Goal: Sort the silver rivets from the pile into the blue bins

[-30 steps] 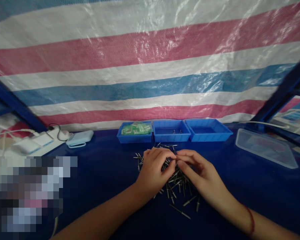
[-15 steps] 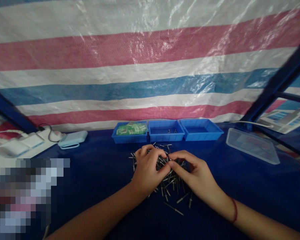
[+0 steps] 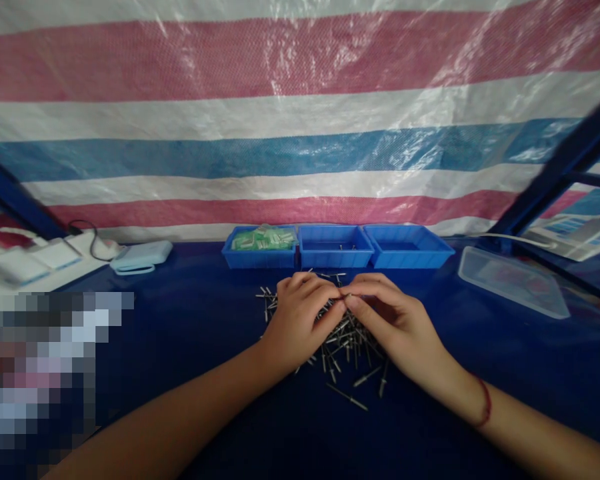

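Blind rivets lie in a loose heap on the dark blue table. Over the heap, my left hand is closed, thumb and index finger pinched together towards the right. Facing it, my right hand pinches with thumb and index finger, and the two sets of fingertips meet. A tiny metal bit glints between the right fingertips; its shape is mostly hidden. What the left fingers hold is covered. A single rivet lies apart on the near side of the heap.
Behind the heap stand three blue bins: a left bin with green-and-clear packets, a middle bin with a few rivets, and a right bin. A clear plastic lid lies right, a light blue case and power strip left.
Both hands have shifted slightly to the right, fingertips still together, and the right hand's fingers are more bunched. The whole view has tilted down a little. The heap looks much the same.
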Available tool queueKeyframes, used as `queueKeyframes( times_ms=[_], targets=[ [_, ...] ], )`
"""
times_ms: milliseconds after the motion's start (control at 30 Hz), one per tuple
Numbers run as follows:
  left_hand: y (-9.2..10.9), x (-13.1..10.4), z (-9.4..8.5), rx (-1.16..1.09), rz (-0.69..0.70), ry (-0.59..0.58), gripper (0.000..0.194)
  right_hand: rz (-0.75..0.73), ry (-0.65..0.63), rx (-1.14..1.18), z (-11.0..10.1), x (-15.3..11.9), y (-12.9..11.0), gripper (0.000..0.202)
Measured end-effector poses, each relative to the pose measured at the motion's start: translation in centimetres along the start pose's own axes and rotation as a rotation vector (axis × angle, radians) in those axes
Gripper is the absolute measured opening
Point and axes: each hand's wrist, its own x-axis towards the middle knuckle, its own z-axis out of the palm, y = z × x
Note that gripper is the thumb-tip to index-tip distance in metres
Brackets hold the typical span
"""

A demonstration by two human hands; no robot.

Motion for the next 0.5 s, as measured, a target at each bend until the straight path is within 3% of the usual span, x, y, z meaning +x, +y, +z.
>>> queueKeyframes(
  times_ms=[167,367,500],
  targets=[
    [0.1,-0.3,0.0,-0.043,-0.045,0.074,0.004,-0.101,-0.001,-0.147,-0.4,0.4,0.3,0.009],
    [0.2,-0.3,0.0,-0.091,-0.055,0.144,0.005,-0.057,-0.009,-0.194,-0.3,0.0,1.0,0.013],
    [-0.2,-0.3,0.6,-0.221,-0.072,0.193,0.038,-0.145,0.035,-0.31,-0.8,1.2,1.0,0.012]
  ],
)
